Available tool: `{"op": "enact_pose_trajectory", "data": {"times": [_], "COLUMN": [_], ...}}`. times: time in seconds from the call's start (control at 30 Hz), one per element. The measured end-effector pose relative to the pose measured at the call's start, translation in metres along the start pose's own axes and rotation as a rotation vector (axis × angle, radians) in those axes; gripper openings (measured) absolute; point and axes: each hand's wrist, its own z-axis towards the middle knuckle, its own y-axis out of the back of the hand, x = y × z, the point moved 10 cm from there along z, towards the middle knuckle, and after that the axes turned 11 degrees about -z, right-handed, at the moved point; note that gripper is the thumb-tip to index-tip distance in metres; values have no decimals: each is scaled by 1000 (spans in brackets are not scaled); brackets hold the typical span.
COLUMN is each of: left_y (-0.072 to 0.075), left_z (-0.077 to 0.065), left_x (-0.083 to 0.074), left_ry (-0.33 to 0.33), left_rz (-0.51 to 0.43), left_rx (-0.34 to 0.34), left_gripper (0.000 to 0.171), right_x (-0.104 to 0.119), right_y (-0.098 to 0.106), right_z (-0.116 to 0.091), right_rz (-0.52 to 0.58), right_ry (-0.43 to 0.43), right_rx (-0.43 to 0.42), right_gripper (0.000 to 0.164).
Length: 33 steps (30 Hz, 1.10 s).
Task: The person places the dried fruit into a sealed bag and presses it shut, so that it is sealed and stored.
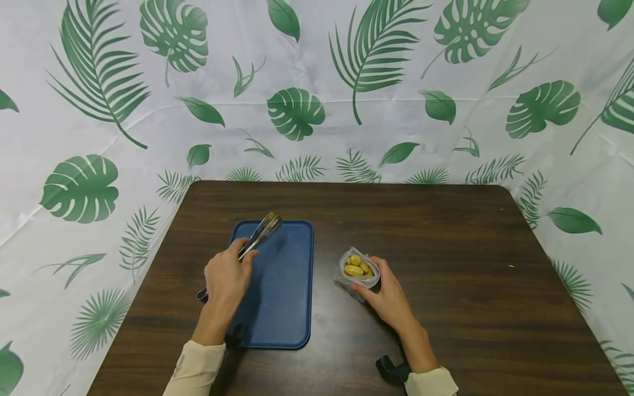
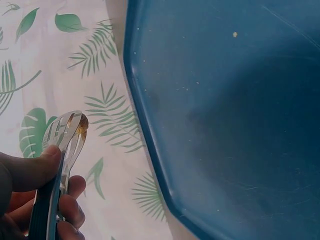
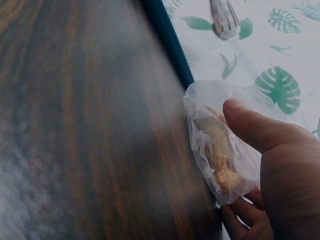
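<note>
My left hand point(image 1: 228, 276) grips metal tongs point(image 1: 256, 237) with dark handles above the far left part of a blue tray point(image 1: 279, 297). Between the slotted tips sits a small yellow-brown piece point(image 2: 83, 123), partly covered by the metal. To the right of the tray, my right hand point(image 1: 393, 301) holds a clear plastic bag point(image 1: 343, 280), thumb on one side and fingers on the other. Its mouth faces up and stands open. Several yellow oval food pieces point(image 1: 354, 270) lie inside; their exact kind cannot be told.
The dark wooden table point(image 1: 446, 236) carries the tray on its left side. A tiny pale scrap point(image 1: 511, 266) lies on the right. Small crumbs point(image 2: 235, 34) dot the tray. Behind the table hangs a white cloth point(image 1: 317, 66) with green leaves.
</note>
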Motion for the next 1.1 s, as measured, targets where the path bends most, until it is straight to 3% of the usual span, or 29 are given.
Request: {"op": "enact_pose_trajectory", "data": {"times": [0.5, 1.1], "left_y": [13, 15], "left_z": [-12, -20], "left_x": [-12, -15], "left_ry": [-41, -36], "left_rz": [-33, -76], "left_rx": [-60, -82], "left_gripper": [32, 32], "right_x": [3, 4], "right_y": [2, 3], "right_z": [-1, -1], "right_rz": [-11, -7], "right_ry": [12, 13], "right_rx": [-12, -16], "right_gripper": [78, 77]}}
